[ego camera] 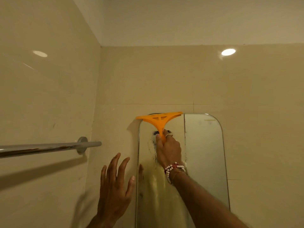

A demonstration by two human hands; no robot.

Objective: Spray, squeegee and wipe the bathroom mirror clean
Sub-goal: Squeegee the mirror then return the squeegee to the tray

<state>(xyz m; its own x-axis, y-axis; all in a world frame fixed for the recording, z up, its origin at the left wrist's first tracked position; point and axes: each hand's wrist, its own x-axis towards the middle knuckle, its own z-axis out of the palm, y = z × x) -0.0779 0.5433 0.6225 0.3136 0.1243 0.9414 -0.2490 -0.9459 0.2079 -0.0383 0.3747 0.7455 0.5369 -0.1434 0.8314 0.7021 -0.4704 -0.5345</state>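
The right hand point(168, 148) is gripping the squeegee point(159, 120) handle, its blade lying above the fingers across the mirror point(204, 145) top; the left hand point(115, 186) is hovering, fingers spread.

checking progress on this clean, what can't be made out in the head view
Head view only:
Rounded wall mirror: lower part cut off by the bottom frame edge.
Orange plastic squeegee: handle hidden inside the right hand.
Left hand: wall contact unclear.
Chrome towel bar: left end cut off by the left edge.

A chrome towel bar point(49, 148) juts from the beige tiled wall point(49, 96).
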